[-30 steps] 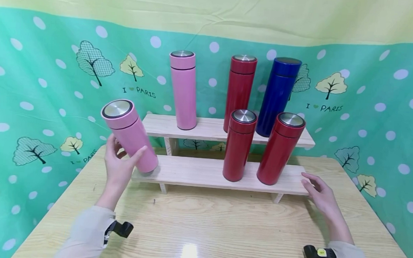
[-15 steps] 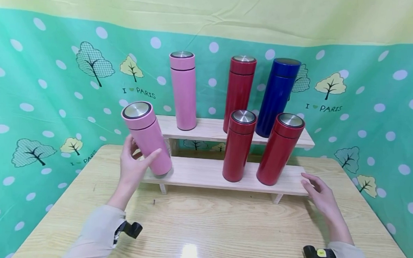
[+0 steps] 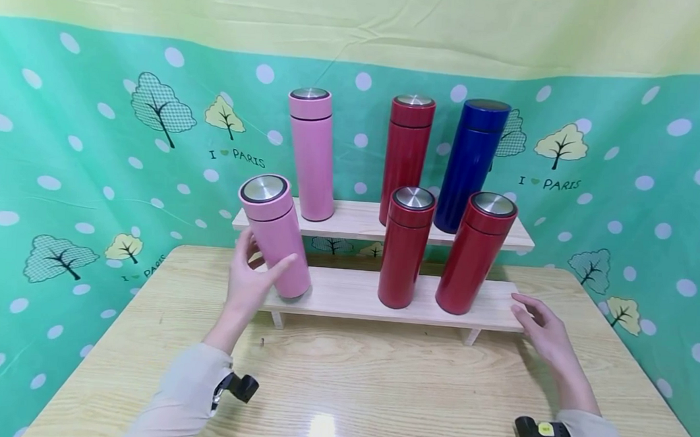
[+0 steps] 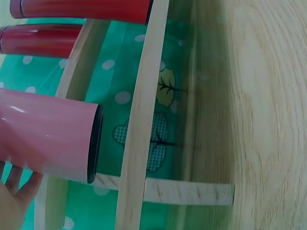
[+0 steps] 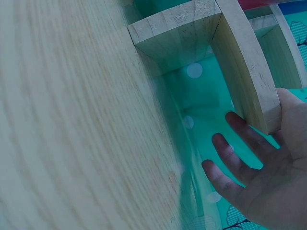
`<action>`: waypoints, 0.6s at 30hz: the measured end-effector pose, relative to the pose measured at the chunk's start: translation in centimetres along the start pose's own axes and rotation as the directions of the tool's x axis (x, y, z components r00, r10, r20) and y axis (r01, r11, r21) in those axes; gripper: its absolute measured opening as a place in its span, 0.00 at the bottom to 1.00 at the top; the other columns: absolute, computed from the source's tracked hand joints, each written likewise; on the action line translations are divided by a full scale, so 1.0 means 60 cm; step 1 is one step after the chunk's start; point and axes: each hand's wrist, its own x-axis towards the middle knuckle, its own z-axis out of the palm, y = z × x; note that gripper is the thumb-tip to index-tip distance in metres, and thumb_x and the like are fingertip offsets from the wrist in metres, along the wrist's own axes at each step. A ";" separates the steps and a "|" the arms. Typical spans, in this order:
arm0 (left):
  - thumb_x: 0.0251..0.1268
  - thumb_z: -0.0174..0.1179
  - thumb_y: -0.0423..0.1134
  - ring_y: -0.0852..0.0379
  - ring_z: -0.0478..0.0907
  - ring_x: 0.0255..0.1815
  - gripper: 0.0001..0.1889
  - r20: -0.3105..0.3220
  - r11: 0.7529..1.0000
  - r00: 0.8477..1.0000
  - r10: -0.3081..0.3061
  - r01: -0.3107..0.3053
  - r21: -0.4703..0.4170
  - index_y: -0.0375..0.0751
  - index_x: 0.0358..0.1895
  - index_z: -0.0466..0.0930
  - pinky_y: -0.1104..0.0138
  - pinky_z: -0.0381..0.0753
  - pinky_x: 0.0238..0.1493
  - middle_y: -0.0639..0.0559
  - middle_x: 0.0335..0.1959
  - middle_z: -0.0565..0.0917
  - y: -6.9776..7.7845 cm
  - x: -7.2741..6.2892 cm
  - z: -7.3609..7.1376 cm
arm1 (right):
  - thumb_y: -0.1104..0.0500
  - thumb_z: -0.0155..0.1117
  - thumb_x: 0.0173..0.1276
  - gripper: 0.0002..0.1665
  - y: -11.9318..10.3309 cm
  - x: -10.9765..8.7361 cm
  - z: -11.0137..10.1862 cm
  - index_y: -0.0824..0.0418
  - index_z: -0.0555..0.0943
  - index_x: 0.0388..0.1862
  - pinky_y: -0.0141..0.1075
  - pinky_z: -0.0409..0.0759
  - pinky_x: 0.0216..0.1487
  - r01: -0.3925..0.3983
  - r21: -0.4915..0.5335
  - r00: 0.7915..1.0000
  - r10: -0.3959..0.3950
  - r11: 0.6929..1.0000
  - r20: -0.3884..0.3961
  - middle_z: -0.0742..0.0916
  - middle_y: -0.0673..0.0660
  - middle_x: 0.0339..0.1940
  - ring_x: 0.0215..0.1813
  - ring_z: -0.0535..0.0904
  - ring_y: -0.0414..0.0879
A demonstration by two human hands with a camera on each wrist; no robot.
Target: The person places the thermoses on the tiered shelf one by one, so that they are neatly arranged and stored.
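A pink thermos leans slightly left in my left hand, whose thumb and fingers grip its lower half. Its dark-rimmed base shows a gap above the lower wooden shelf in the left wrist view. My right hand is at that shelf's right end, thumb beside the plank and the other fingers spread, fairly straight, below it. Two red thermoses, one nearer the middle and one further right, stand on the lower shelf.
On the upper shelf behind stand another pink thermos, a red thermos and a blue thermos. The shelves rest on a wooden table in front of a green patterned cloth.
My left hand has carried the pink thermos rightward over the lower shelf's left part, and it leans less. My right hand stays at the shelf end.
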 end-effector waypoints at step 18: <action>0.53 0.76 0.46 0.50 0.70 0.60 0.44 0.072 1.000 0.997 -0.011 0.011 -0.005 0.51 0.73 0.61 0.53 0.71 0.61 0.49 0.64 0.72 0.004 -0.005 0.049 | 0.42 0.49 0.79 0.37 -0.004 0.000 -0.002 0.68 0.62 0.74 0.18 0.71 0.43 -0.018 -0.034 1.000 0.018 0.999 0.017 0.59 0.75 0.75 0.72 0.57 0.73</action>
